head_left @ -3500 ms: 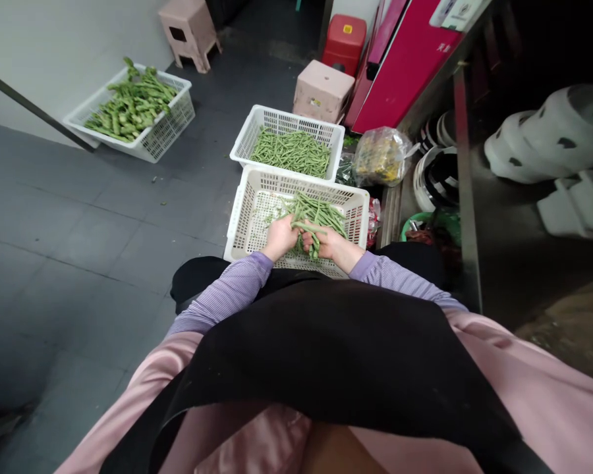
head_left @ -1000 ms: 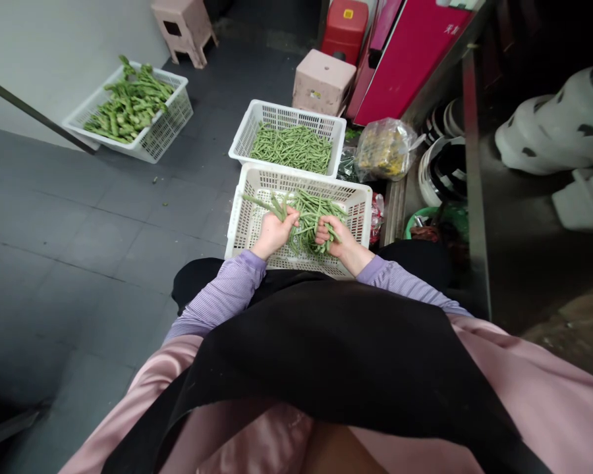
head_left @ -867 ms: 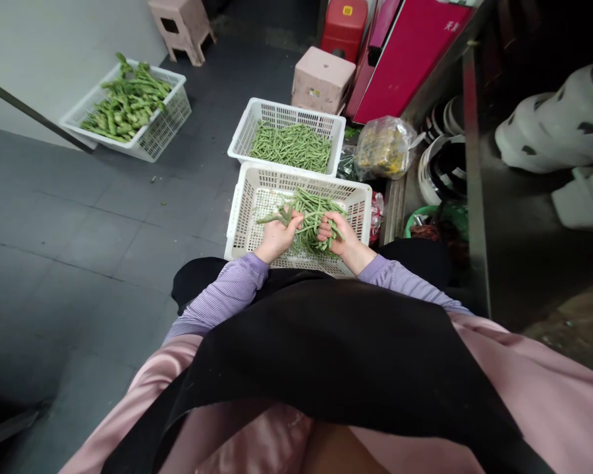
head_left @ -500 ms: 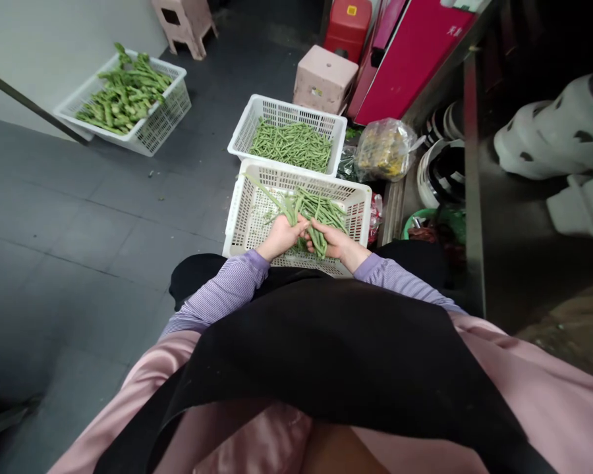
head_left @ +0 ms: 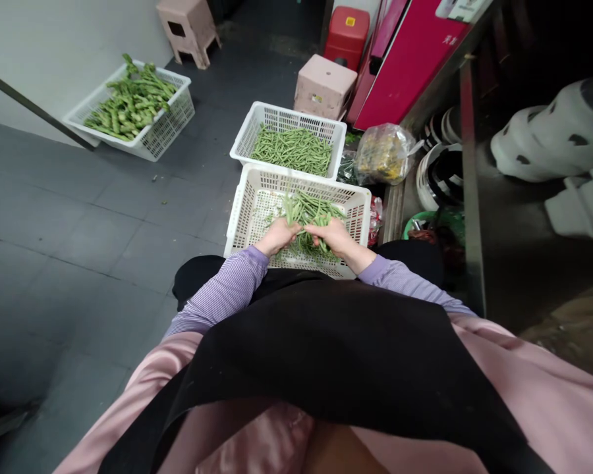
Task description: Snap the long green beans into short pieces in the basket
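Low over the near white basket (head_left: pixel 234 214), my two hands meet at the fingertips. My left hand (head_left: pixel 279 236) is closed round a few long green beans (head_left: pixel 289 209), which stick up blurred past its fingers. Fingers curled, my right hand (head_left: pixel 335 236) pinches at the lower ends of those beans beside the left fingertips; its palm side is hidden. More long green beans (head_left: pixel 321 204) lie in a heap in the basket's right half, beyond and beneath my right hand. Small green scraps (head_left: pixel 264 205) dot the basket's left floor.
Touching the near basket's far side, another white basket (head_left: pixel 242 141) holds short bean pieces (head_left: pixel 294 150). A third basket (head_left: pixel 170 125) with thick green stalks (head_left: pixel 128 108) stands far left. Pink stool (head_left: pixel 325 85), bagged yellow produce (head_left: pixel 385 155) and a metal shelf edge (head_left: pixel 472 197) border the right.
The bunch of beans held in my right hand is no longer visible there, and that hand has turned palm down. The beans in my left hand now point more upright.
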`<control>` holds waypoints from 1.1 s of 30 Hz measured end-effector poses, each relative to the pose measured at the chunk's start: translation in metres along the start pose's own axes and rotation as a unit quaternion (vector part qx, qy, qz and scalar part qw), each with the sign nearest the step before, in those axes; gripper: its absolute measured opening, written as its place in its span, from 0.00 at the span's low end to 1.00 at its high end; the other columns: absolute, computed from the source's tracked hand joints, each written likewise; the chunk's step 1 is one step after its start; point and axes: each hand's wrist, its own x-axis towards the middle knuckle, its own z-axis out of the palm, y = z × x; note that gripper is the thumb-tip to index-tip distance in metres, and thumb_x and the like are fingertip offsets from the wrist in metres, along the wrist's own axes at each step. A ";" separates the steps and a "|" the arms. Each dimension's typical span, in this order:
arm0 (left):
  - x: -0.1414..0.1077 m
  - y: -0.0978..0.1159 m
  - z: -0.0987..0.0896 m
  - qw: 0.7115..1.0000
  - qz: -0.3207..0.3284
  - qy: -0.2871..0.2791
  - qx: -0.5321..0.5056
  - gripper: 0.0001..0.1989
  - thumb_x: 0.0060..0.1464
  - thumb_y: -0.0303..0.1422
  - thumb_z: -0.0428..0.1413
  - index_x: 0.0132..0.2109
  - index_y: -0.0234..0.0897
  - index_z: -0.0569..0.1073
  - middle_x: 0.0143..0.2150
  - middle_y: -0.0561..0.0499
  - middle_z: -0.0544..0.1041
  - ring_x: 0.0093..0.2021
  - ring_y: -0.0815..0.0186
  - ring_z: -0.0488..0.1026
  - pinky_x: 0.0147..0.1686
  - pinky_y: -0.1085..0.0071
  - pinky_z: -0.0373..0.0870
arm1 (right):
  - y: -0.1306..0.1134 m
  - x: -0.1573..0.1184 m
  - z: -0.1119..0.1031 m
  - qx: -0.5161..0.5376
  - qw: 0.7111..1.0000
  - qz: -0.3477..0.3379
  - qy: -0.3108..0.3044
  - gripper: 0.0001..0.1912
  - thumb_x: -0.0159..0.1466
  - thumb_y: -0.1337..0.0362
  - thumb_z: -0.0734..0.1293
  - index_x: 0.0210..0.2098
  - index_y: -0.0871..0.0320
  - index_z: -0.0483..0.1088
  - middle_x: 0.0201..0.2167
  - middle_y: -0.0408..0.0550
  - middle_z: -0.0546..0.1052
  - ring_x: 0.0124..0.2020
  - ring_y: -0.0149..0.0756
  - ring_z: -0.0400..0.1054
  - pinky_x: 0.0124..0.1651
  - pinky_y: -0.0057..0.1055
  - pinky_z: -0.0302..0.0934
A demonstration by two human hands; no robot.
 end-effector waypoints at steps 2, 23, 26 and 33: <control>0.002 -0.003 0.005 0.995 0.034 0.018 0.096 0.13 0.54 0.26 0.58 0.23 0.36 0.67 0.17 0.53 0.67 0.19 0.69 0.64 0.24 0.73 0.63 | -0.003 0.003 0.014 -0.088 0.993 -0.060 0.041 0.08 0.56 0.61 0.73 0.29 0.57 0.71 0.21 0.42 0.71 0.24 0.35 0.66 0.36 0.36 0.65; -0.019 0.017 -0.007 0.939 -0.017 -0.172 -0.297 0.09 0.57 0.34 0.60 0.33 0.33 0.69 0.18 0.63 0.54 0.14 0.80 0.46 0.15 0.80 0.41 | -0.015 0.032 -0.038 -0.032 0.955 -0.137 0.261 0.15 0.62 0.55 0.68 0.26 0.54 0.62 0.16 0.38 0.64 0.20 0.31 0.61 0.27 0.28 0.61; -0.021 0.020 -0.007 0.937 -0.029 -0.170 -0.305 0.09 0.60 0.34 0.57 0.34 0.32 0.71 0.19 0.61 0.57 0.13 0.80 0.47 0.15 0.79 0.42 | -0.011 0.029 -0.040 -0.023 0.951 -0.137 0.276 0.15 0.61 0.56 0.68 0.26 0.54 0.61 0.16 0.38 0.64 0.19 0.29 0.61 0.25 0.27 0.58; -0.022 0.024 -0.007 0.938 -0.061 -0.170 -0.295 0.10 0.59 0.31 0.54 0.31 0.30 0.72 0.19 0.59 0.60 0.13 0.80 0.48 0.14 0.79 0.42 | -0.018 0.019 -0.041 -0.041 0.938 -0.147 0.311 0.14 0.61 0.57 0.68 0.25 0.54 0.62 0.15 0.38 0.66 0.18 0.30 0.61 0.27 0.29 0.60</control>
